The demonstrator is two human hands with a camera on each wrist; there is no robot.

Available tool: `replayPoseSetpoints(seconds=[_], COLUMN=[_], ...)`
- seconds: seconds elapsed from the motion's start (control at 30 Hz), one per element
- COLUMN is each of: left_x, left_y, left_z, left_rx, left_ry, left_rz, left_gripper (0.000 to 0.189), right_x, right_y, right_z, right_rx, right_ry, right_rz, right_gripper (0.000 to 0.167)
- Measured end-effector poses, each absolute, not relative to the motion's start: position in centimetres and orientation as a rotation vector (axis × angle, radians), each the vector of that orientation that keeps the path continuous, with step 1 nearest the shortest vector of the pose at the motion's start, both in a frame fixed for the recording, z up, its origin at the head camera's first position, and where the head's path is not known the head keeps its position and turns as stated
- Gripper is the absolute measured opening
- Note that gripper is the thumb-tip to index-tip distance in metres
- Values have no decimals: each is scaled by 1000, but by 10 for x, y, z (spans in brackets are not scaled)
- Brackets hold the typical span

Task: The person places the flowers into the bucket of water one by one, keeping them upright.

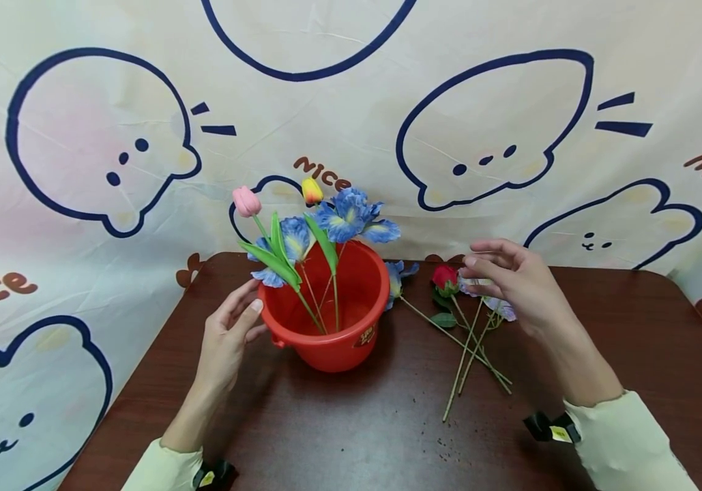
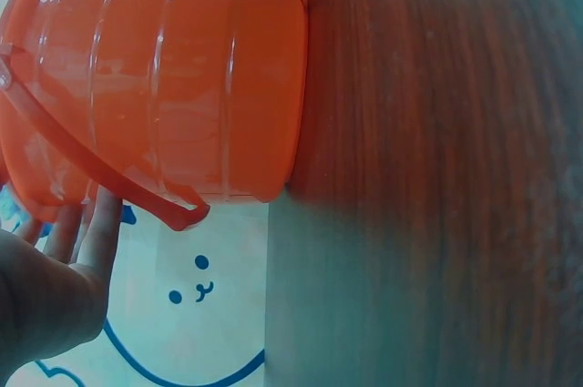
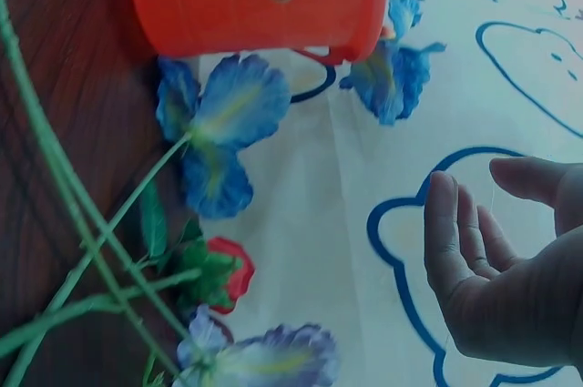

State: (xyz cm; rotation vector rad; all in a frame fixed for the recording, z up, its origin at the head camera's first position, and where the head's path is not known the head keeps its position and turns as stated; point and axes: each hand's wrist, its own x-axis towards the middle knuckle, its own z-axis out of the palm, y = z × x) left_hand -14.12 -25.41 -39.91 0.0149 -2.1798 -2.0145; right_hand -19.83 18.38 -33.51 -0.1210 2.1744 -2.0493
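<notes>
A red plastic bucket point(image 1: 326, 354) stands upright on the table. My left hand point(image 1: 228, 334) is at its left side, thumb by the rim and loosely extended fingers against the outer wall, near the bucket's handle point(image 2: 100, 168) in the left wrist view. In the bucket stand a pink tulip point(image 1: 246, 202), a yellow-red tulip point(image 1: 311, 191) and blue irises point(image 1: 351, 217). My right hand point(image 1: 519, 286) hovers with nothing in it, fingers relaxed, above the loose flowers. Among these are a red rose point(image 1: 445, 278), a pale purple flower point(image 1: 501, 308) and a blue iris point(image 3: 223, 114).
Stems point(image 1: 464, 361) of the loose flowers cross one another on the dark wooden table point(image 1: 351, 436), right of the bucket. Small dark crumbs point(image 1: 449, 447) lie near the front. A cartoon-printed cloth point(image 1: 301, 116) hangs behind the table.
</notes>
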Motion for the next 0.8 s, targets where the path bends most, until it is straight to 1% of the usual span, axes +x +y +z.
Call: replayPoseSetpoints(seconds=[0.33, 0.57, 0.8], left_x=[-140, -140, -140], left_y=[-254, -254, -253], left_z=[-398, -398, -398], left_rx=[44, 54, 38], left_ry=[-2198, -2203, -2188], left_rz=[-2002, -2004, -2020], left_gripper=[51, 51, 51], right_x=[-200, -202, -202], right_y=[211, 222, 229], right_z=[-356, -370, -383], right_rx=[-27, 0, 68], right_ry=[2135, 2110, 2058], right_rz=[-2119, -2119, -2122], right_gripper=[34, 45, 45])
